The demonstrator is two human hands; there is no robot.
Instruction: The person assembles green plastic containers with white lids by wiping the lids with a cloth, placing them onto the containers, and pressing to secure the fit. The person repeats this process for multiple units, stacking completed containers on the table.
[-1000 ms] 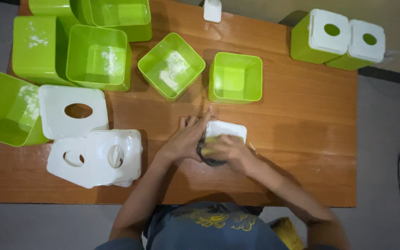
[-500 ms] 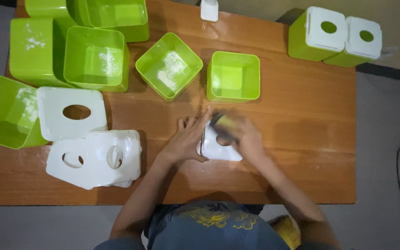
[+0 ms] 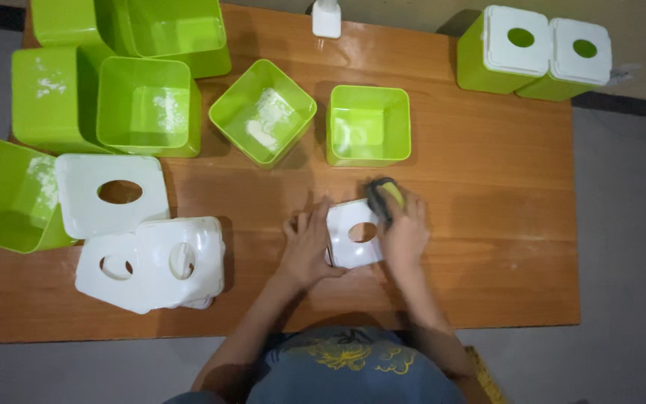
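A white square lid (image 3: 352, 233) with an oval hole lies flat on the wooden table (image 3: 487, 224) in front of me. My left hand (image 3: 307, 243) presses on its left edge, fingers spread. My right hand (image 3: 404, 230) holds a yellow-and-dark scrubbing sponge (image 3: 383, 196) at the lid's upper right corner.
Several open green square boxes (image 3: 366, 124) stand along the table's back and left. Loose white lids (image 3: 151, 262) are piled at the left front. Two green boxes with lids on (image 3: 532, 52) sit at the back right. A small white bottle (image 3: 327, 16) stands at the back edge.
The sponge in my right hand has moved from the lid's lower left up to its upper right corner, leaving the lid's hole uncovered. My left hand stays on the lid's left side.
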